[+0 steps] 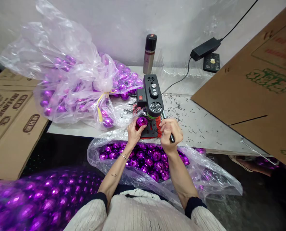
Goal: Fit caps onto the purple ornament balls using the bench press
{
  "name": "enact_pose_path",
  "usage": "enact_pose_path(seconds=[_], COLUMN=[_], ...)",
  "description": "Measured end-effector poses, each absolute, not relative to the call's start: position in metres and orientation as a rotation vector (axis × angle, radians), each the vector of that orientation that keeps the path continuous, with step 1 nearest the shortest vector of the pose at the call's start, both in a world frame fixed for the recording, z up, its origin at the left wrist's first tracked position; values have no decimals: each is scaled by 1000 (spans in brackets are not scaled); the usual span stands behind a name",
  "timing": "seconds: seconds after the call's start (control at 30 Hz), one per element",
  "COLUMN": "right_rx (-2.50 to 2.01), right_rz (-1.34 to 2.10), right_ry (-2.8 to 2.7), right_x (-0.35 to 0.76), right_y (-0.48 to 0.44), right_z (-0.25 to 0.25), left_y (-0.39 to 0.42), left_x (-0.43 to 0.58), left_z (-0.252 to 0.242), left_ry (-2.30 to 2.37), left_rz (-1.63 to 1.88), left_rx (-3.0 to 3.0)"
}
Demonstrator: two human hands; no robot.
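A small black drill press (153,96) with a red switch stands on the white bench, its base over a red mat (158,128). My left hand (134,132) grips a shiny purple ball (141,122) under the machine's head; whether the tool touches it cannot be seen. Wrapped around the black-tipped lever (172,138) at the machine's right side is my right hand (171,131). Just below both hands, an open clear plastic bag (94,157) holds many faceted purple balls (155,157).
A tied plastic bag (68,77) of purple balls lies at left. Behind stands a spray can (149,54); a black power adapter (205,48) hangs by its cable. Cardboard boxes (258,86) flank the bench. Dark shavings (181,110) litter the bench. More bagged balls (44,195) fill the lower left.
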State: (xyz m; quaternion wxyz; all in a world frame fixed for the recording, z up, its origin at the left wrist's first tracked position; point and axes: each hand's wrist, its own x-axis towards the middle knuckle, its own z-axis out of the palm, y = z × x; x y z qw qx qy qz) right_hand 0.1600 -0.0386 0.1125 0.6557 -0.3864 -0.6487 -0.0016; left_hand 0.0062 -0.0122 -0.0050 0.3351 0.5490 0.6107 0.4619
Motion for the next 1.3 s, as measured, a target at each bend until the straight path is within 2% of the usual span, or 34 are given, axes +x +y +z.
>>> enact_pose_path(seconds=[0.33,0.63,1.0,1.3], right_rx=[-937,-953,-883,-856], right_rz=[35,80,-47,-64], right_ry=[-1419,-1411,-1485,-1380], right_x=[158,158,163,157], right_y=[-36,-35,-42,-37], right_z=[122,134,80,61], left_y=[-13,-14,-14,-16], left_x=[9,18,19,19], left_z=[-8,-7,-18,-17], left_ry=[1710,1564,1506,1536], left_rz=[1039,1032,1081,1060], left_rx=[1607,1792,1783,1798])
